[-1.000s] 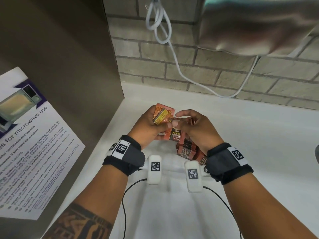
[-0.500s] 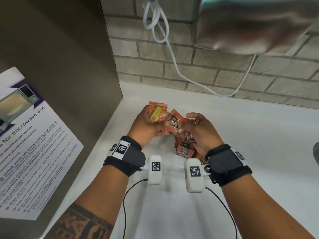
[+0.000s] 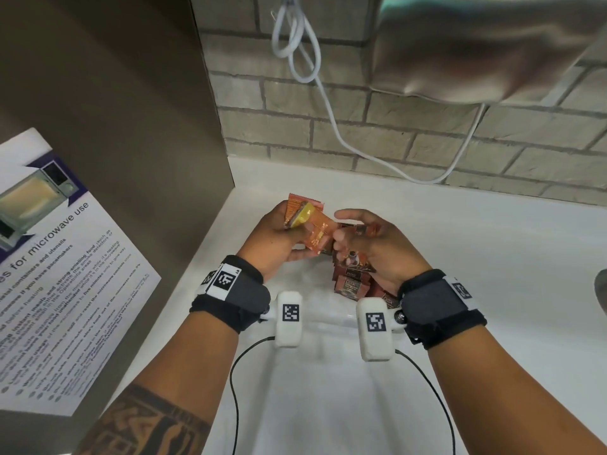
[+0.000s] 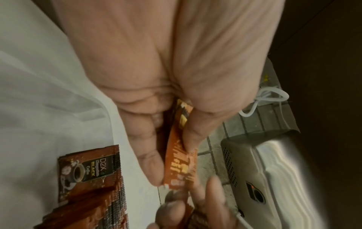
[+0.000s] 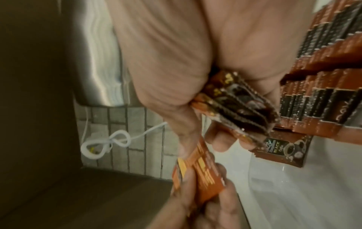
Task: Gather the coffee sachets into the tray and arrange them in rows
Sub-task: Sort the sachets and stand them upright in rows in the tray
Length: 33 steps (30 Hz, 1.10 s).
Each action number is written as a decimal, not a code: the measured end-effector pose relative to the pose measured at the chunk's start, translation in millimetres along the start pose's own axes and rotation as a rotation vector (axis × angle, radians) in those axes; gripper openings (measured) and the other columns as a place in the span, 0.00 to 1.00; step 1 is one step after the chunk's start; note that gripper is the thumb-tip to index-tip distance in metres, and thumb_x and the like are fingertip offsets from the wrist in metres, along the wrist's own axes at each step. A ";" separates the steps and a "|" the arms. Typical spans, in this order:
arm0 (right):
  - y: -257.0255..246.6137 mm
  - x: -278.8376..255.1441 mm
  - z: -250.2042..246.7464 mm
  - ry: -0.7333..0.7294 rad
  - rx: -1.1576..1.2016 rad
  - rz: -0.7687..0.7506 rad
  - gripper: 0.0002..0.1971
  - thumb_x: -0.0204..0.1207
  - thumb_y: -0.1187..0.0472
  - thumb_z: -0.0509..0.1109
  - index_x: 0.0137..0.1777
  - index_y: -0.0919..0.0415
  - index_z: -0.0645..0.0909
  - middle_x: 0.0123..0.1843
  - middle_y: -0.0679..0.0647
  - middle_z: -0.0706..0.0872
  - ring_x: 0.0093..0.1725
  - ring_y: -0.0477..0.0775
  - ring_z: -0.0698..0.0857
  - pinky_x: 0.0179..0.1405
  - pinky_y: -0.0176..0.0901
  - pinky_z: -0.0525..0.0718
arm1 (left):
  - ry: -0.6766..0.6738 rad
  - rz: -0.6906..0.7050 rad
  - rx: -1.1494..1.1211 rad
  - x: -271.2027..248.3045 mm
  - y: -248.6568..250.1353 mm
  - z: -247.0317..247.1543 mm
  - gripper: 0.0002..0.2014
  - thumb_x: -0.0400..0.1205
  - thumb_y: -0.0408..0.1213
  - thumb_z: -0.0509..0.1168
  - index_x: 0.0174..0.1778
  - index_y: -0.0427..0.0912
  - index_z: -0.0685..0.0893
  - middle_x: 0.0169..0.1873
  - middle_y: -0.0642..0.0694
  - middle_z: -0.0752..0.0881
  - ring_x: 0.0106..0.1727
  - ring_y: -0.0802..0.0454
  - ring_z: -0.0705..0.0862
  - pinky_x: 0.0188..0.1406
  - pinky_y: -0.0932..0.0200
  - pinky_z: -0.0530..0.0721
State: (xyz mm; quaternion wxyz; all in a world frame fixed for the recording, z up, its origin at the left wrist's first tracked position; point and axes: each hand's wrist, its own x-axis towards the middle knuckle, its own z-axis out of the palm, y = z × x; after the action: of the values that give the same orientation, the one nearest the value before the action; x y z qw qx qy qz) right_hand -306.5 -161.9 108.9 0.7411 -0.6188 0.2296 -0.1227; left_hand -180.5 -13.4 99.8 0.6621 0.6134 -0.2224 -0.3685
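Observation:
My left hand [image 3: 297,231] grips a small bundle of orange coffee sachets [image 3: 303,216], thumb on top; the left wrist view shows one orange sachet [image 4: 179,164] pinched edge-on. Right beside it, my right hand [image 3: 349,236] holds a fan of several dark brown sachets [image 5: 245,108], and its thumb touches the orange bundle [image 5: 201,172]. Below both hands, more dark brown sachets [image 3: 351,285] lie overlapped in a row in the white tray [image 3: 315,292]. The same row [image 5: 323,74] fills the right wrist view's upper right.
The tray sits on a white counter [image 3: 476,257] against a brick wall [image 3: 377,136]. A brown panel with a microwave notice [image 3: 56,257] stands at the left. A steel wall unit [image 3: 476,44] and a looped white cable [image 3: 295,34] hang above.
An orange sachet that both hands pinched between them now lies against the left hand's bundle. The right thumb has lifted, and both hands stay close together over the tray.

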 end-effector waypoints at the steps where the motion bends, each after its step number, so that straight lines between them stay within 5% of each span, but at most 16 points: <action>1: 0.0 -0.6 3.5 0.010 -0.084 -0.035 0.17 0.75 0.71 0.77 0.63 0.66 0.84 0.41 0.61 0.88 0.33 0.52 0.85 0.32 0.40 0.86 | -0.014 0.004 0.009 -0.7 -0.4 2.5 0.16 0.86 0.27 0.66 0.69 0.46 0.81 0.59 0.42 0.89 0.55 0.45 0.91 0.50 0.49 0.90; 6: 1.8 2.9 7.6 0.169 -0.305 -0.132 0.08 0.75 0.67 0.78 0.50 0.55 0.87 0.38 0.49 0.90 0.35 0.46 0.88 0.39 0.44 0.85 | 0.061 -0.071 -0.065 -0.3 -2.8 6.7 0.14 0.91 0.41 0.59 0.71 0.41 0.79 0.55 0.37 0.90 0.51 0.40 0.91 0.49 0.48 0.91; 10: 3.8 0.8 5.3 0.290 -0.549 -0.379 0.11 0.74 0.64 0.78 0.43 0.44 0.87 0.45 0.42 0.84 0.42 0.38 0.82 0.45 0.35 0.80 | 0.037 -0.162 -0.210 -3.2 -3.1 -0.4 0.20 0.92 0.47 0.55 0.68 0.35 0.82 0.48 0.31 0.89 0.45 0.38 0.90 0.51 0.44 0.92; 13: 8.1 -1.1 9.3 0.253 -0.606 -0.488 0.14 0.73 0.71 0.76 0.43 0.49 0.89 0.48 0.45 0.80 0.47 0.40 0.82 0.51 0.28 0.78 | -0.050 -0.138 -0.266 -5.6 -0.3 3.7 0.12 0.87 0.38 0.64 0.63 0.37 0.84 0.51 0.34 0.89 0.46 0.41 0.90 0.53 0.46 0.92; 17: 9.8 1.0 8.0 0.317 -0.487 -0.384 0.14 0.77 0.70 0.72 0.46 0.47 0.88 0.46 0.46 0.85 0.42 0.42 0.84 0.46 0.35 0.83 | -0.019 -0.025 -0.174 -3.5 -4.6 3.2 0.17 0.84 0.24 0.67 0.69 0.37 0.81 0.59 0.38 0.89 0.57 0.42 0.90 0.50 0.50 0.91; 21: 9.1 2.0 9.2 0.348 -0.005 -0.112 0.04 0.82 0.61 0.70 0.54 0.54 0.85 0.37 0.53 0.87 0.35 0.52 0.85 0.44 0.53 0.85 | 0.048 0.008 -0.229 -5.0 -5.8 7.3 0.14 0.82 0.21 0.67 0.61 0.39 0.84 0.54 0.38 0.91 0.51 0.44 0.91 0.47 0.55 0.90; 24: 11.5 1.7 18.1 0.244 0.073 -0.032 0.19 0.74 0.51 0.81 0.60 0.59 0.84 0.48 0.55 0.92 0.47 0.56 0.92 0.53 0.55 0.89 | 0.016 0.008 -0.224 -8.6 -5.6 16.2 0.15 0.81 0.21 0.69 0.61 0.40 0.85 0.52 0.40 0.91 0.51 0.47 0.92 0.46 0.58 0.89; 29: 5.9 3.2 21.7 0.157 0.194 -0.014 0.16 0.74 0.73 0.77 0.61 0.64 0.83 0.52 0.61 0.91 0.53 0.63 0.90 0.59 0.59 0.88 | -0.042 -0.022 -0.141 -12.8 -6.1 25.6 0.20 0.81 0.26 0.72 0.69 0.35 0.80 0.53 0.42 0.91 0.51 0.47 0.92 0.47 0.57 0.90; 33: 1.8 3.6 8.9 0.162 0.321 -0.001 0.13 0.80 0.76 0.66 0.62 0.64 0.77 0.55 0.72 0.89 0.53 0.70 0.90 0.58 0.67 0.87 | 0.092 -0.031 -0.129 -9.0 -3.7 13.8 0.13 0.90 0.28 0.59 0.71 0.34 0.77 0.57 0.32 0.89 0.45 0.39 0.92 0.47 0.49 0.92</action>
State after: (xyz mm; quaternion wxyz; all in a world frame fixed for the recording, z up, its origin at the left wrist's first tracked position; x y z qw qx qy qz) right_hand -299.1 -155.6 107.6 0.8095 -0.4807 0.2657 -0.2076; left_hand -197.3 -15.4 99.6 0.7041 0.5891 -0.1580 -0.3636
